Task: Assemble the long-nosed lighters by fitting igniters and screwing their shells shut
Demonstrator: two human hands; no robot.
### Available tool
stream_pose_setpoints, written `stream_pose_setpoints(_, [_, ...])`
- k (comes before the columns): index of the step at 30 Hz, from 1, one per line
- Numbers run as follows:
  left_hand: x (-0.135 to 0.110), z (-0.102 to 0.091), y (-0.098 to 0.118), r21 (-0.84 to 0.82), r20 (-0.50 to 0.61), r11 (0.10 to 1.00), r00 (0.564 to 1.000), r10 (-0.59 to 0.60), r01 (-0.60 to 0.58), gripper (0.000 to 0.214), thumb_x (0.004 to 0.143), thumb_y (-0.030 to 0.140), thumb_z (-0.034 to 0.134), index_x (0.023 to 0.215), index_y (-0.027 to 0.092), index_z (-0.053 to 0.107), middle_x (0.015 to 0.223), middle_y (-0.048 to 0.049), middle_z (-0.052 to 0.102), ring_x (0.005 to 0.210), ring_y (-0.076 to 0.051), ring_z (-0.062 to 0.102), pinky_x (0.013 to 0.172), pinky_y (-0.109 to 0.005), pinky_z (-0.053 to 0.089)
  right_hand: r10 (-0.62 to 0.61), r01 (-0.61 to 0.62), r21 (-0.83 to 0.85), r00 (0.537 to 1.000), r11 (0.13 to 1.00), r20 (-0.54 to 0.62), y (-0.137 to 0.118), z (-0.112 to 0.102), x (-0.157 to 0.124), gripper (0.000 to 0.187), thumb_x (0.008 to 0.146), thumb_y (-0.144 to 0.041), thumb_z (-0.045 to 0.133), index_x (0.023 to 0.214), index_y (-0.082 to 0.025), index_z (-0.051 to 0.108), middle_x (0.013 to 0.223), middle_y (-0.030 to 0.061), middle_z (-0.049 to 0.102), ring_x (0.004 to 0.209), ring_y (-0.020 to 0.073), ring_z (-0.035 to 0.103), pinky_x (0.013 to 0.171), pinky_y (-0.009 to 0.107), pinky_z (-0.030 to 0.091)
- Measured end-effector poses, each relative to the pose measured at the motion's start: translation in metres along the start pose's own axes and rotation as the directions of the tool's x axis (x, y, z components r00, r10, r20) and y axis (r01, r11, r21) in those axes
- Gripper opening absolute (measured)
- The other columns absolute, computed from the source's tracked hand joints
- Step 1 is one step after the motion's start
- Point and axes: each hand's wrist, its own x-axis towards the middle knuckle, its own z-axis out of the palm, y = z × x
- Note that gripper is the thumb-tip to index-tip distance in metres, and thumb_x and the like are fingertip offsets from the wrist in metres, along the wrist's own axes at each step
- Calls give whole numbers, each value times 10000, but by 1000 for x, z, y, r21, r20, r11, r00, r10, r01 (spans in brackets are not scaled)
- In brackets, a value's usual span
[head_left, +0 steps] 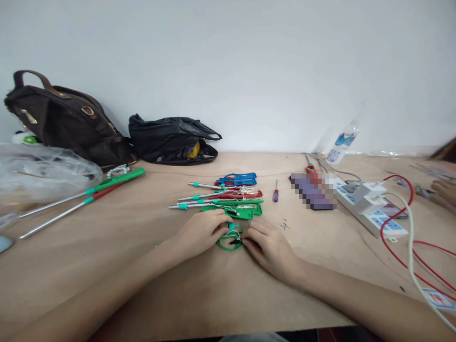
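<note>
A green plastic handle casing (228, 245) with a ring-shaped end lies on the table between my hands. Thin white wires and a small black part (235, 242) sit in it, beside a teal collar (233, 227). My left hand (206, 231) is closed at the casing's left side, fingertips by the collar. My right hand (271, 246) pinches its right end, near the black part; the fingers partly hide the grip. Just beyond lie several metal rods with teal collars, wires and casings in green (245, 212), red (231, 195) and blue (242, 178).
A purple-handled screwdriver (276, 194) and scattered dark screws (284, 224) lie to the right. Beyond are a power strip (379, 221), a red cable (383, 237) and a bottle (342, 142). Bags (171, 140) and finished-looking rods (121, 178) occupy the left. Another person's hand (445, 190) is far right.
</note>
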Motion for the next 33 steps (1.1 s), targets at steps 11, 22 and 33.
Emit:
stream_pose_setpoints(11, [-2, 5, 1, -72, -60, 996, 997, 44, -48, 163, 848, 75, 554, 908, 191, 651, 856, -4, 639, 731, -156, 586, 624, -242, 396, 32, -32, -5, 999, 999, -33, 0, 1, 1, 156, 920, -121, 452, 860, -174, 585, 797, 51, 617, 722, 190, 585, 620, 283, 444])
stream_pose_setpoints(22, [-3, 9, 6, -85, -106, 990, 989, 102, -111, 165, 818, 27, 530, 820, 181, 591, 835, -6, 603, 799, -166, 559, 657, -248, 399, 54, -56, -28, 997, 998, -49, -2, 3, 1, 136, 881, -98, 473, 840, -184, 570, 780, 33, 609, 696, 179, 575, 609, 273, 423])
stream_pose_setpoints(33, [-2, 12, 7, -148, -117, 981, 987, 111, -127, 195, 826, 53, 485, 818, 185, 629, 857, -37, 603, 876, -193, 535, 718, -277, 431, 65, -66, -24, 997, 998, -46, -2, 2, 2, 145, 875, -94, 474, 829, -188, 574, 767, 34, 599, 678, 171, 551, 595, 271, 418])
